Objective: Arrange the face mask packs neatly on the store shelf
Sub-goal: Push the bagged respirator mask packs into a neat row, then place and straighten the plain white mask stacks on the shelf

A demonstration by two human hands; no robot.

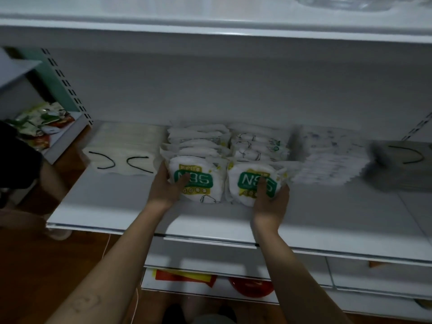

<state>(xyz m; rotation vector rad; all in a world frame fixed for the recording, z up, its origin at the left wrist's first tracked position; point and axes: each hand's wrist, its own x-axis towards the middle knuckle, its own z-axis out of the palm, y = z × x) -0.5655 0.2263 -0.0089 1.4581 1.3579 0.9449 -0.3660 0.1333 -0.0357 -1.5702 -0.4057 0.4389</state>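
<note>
Two upright, labels forward: left pack (pixel 198 181), right pack (pixel 250 181).

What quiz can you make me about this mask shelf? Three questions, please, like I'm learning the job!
1. True or false: the right hand grips a bottle.
2. What do the green labels on the left front pack and the right front pack say? A) N95 B) KF94 C) SALE
3. Fill in: the white stack with black ear loops lies to the ___ of the pack that the left hand holds.

Key: 1 false, it grips the right front pack. 2 A. 3 left.
</note>
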